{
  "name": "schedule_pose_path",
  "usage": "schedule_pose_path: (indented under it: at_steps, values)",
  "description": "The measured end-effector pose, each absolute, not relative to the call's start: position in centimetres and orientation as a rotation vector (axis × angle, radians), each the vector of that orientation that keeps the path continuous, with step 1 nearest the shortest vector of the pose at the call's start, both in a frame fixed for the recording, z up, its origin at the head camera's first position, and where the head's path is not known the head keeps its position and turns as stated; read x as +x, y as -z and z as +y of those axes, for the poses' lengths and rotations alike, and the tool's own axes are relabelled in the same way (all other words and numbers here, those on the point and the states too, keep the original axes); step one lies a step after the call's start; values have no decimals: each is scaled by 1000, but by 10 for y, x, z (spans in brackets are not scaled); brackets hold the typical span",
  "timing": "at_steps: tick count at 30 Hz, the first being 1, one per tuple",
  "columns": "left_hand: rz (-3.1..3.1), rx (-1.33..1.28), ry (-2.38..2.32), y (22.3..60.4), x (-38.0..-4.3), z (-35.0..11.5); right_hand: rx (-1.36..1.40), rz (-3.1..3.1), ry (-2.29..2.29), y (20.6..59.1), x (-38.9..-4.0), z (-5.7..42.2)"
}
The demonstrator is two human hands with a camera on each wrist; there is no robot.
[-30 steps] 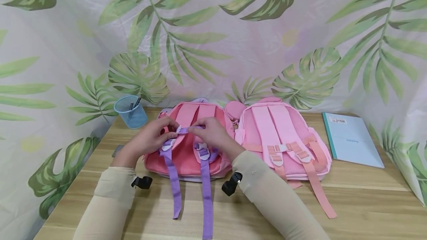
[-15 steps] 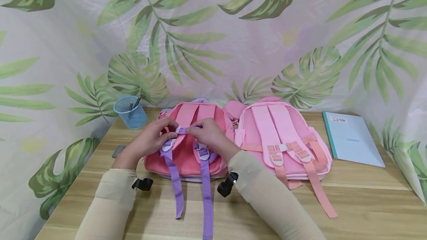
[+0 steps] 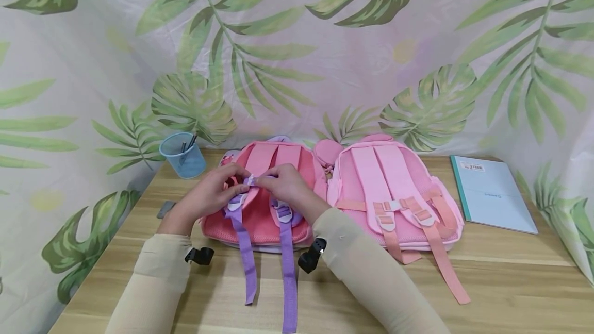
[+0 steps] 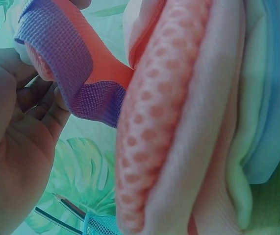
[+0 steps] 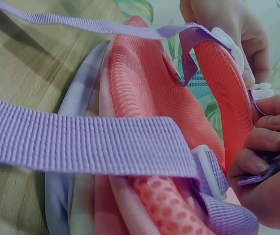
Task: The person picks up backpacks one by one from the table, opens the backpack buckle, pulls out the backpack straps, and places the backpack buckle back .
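Note:
A coral-pink backpack (image 3: 263,228) lies on its front, its shoulder straps and purple webbing facing up. My left hand (image 3: 214,192) holds the left shoulder strap (image 4: 103,54) near a small white buckle (image 5: 262,90). Close beside it, my right hand (image 3: 289,187) pinches the narrow purple chest strap (image 5: 277,159), with its fingers curled in the right wrist view. The two hands almost meet over the buckle, and their fingers partly hide it. Two long purple webbing tails (image 3: 289,277) hang from white adjusters onto the table.
A lighter pink backpack (image 3: 341,179) with orange webbing lies directly to the right. Farther right is a light-blue notebook (image 3: 496,197). A blue mesh pen cup (image 3: 189,165) stands at the back left, and a small grey item (image 3: 165,210) lies by my left wrist. A leaf-patterned cloth rises behind.
My right hand has shifted slightly left toward my left hand, so less purple webbing shows between them. The left hand has stayed nearly in place on the strap.

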State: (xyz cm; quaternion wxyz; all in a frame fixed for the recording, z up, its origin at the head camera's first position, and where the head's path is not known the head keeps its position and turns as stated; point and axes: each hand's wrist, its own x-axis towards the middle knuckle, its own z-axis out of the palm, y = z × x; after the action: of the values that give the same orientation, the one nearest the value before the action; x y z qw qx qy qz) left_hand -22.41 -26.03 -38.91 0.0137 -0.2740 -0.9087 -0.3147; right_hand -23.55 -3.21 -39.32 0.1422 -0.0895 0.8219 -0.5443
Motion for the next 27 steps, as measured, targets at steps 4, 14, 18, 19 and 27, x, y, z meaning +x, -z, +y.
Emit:
schedule_pose_path:
  at_steps: [4,14,18,19,27]
  values:
    - [-2826,-854,994,390,-225,-261,-281,2364,1546,391,-236,-28]
    - [-2828,-822,1002,388,-223,-263,-278,2312,1553,387,-236,-16]
    - [-2832,-826,1002,390,-224,-262,-254,2277,1609,388,-235,-17]
    - [-2827,-832,1003,390,-225,-262,-246,2274,1618,388,-235,-17]
    - [-2804,-852,994,391,-226,-262,-218,2284,1604,391,-237,-21]
